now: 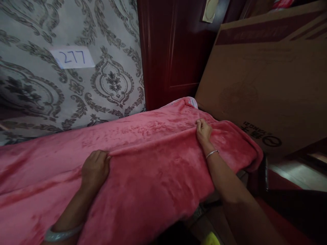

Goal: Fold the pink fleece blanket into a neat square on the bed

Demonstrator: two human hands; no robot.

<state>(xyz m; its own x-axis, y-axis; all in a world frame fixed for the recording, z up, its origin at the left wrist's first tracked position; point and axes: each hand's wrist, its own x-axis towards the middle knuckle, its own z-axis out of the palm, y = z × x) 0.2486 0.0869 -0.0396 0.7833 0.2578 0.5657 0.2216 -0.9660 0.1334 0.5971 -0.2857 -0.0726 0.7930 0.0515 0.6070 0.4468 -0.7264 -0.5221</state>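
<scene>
A pink plush blanket [153,177] lies spread over a long surface along the wall, its near side hanging down towards me. My left hand [95,168] is closed on a raised fold of it, left of the middle. Farther right, my right hand [203,131] pinches the same fold. Between both hands the fold runs as a taut ridge. At the far right end a whitish patterned corner [192,102] shows from under the blanket. What the blanket covers is mostly hidden.
A large cardboard box [255,75] leans at the right, close to the blanket's end. Behind stands a dark red door [171,51]. Patterned wallpaper [114,20] at the left bears a paper marked 277 [73,58]. Something yellow [211,239] shows at the bottom.
</scene>
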